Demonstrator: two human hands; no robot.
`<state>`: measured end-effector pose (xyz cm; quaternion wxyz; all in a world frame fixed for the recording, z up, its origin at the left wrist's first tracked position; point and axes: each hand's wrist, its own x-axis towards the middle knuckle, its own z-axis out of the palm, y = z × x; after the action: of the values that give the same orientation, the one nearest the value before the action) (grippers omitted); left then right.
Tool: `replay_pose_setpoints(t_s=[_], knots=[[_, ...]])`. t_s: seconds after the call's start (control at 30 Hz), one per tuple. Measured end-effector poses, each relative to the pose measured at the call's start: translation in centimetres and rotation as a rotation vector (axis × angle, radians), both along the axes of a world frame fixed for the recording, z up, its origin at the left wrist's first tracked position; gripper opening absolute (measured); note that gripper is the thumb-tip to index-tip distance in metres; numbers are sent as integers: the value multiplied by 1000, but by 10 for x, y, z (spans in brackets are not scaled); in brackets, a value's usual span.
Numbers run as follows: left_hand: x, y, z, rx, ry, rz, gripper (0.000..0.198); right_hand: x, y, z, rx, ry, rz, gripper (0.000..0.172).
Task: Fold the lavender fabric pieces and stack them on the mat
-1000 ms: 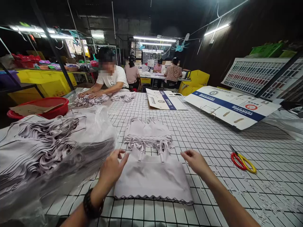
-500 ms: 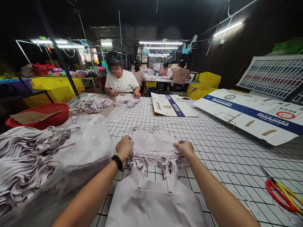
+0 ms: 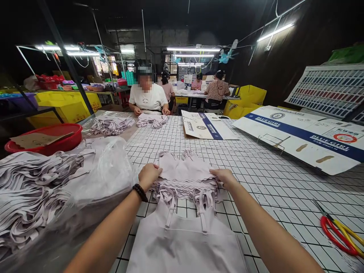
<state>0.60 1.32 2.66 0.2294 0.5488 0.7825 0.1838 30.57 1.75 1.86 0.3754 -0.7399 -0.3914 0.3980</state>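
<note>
A pile of pale pink garment pieces with wavy lower edges (image 3: 184,170) lies on the grid-lined table (image 3: 267,182). At the pile's left edge my left hand (image 3: 149,176), with a dark beaded bracelet at the wrist, pinches the top piece. My right hand (image 3: 224,177) pinches that same piece at its right edge. Below the pile, nearer to me, thin straps run up from a stack of pale camisoles (image 3: 184,244). Both hands have their fingers pressed together on the fabric.
Bagged pale garments (image 3: 99,163) fill the left side, beside a red basin (image 3: 75,138). Scissors (image 3: 338,235) lie at right. Flattened cartons (image 3: 301,131) rest on the far right. A person in white (image 3: 149,96) handles garment pieces (image 3: 152,120) across the table.
The top piece and both hands have shifted very slightly, the right hand a little up. Across the table, the person in white has raised their head and leaned back a bit.
</note>
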Motion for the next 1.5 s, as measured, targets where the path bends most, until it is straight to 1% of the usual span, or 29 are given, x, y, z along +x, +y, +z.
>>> replay_pose_setpoints(t_s=[0.07,0.13,0.2,0.27,0.33,0.43,0.53,0.63,0.73,0.8,0.83,0.9,1.0,1.07,1.13,1.2,1.33,1.37,1.43,1.5], knots=[[-8,4,3,15,-127,16,29,2,-1,10,-31,62,-52,15],[-13,6,6,54,-260,51,30,4,-2,22,-45,185,-83,14],[-14,3,12,74,-377,82,33,6,-6,34,-41,297,-88,11],[-12,-4,19,47,-471,87,31,9,-11,44,-45,336,-83,9],[-7,-14,24,8,-539,84,26,12,-18,49,-69,342,-77,7],[-1,-28,28,-39,-603,91,19,14,-31,53,-101,346,-55,6],[2,-40,33,-71,-669,102,20,16,-45,58,-105,378,-40,6],[0,-55,44,-38,-725,113,21,17,-62,68,-73,428,-24,5],[-7,-81,56,23,-785,101,22,16,-91,81,-42,483,14,5],[-14,-105,58,41,-779,87,27,16,-119,84,-47,502,41,4],[-17,-119,55,41,-762,78,30,15,-135,81,-58,503,52,5],[-25,-147,41,4,-721,55,38,13,-170,67,-95,486,70,9],[-35,-185,7,-79,-680,21,46,9,-217,29,-169,439,80,17],[-38,-202,-14,-115,-654,18,49,6,-239,3,-192,405,66,23],[-40,-213,-27,-129,-627,21,51,4,-252,-14,-193,381,47,26],[-40,-219,-27,-121,-603,26,53,3,-258,-16,-184,375,30,26],[-39,-224,-10,-25,-633,16,53,3,-262,2,-130,388,22,27],[-40,-226,-8,-15,-650,8,53,3,-263,5,-120,388,26,28],[-41,-229,-10,-23,-661,0,53,3,-265,5,-132,365,46,28],[-43,-231,-19,-54,-630,1,54,3,-268,-2,-174,318,71,28]])
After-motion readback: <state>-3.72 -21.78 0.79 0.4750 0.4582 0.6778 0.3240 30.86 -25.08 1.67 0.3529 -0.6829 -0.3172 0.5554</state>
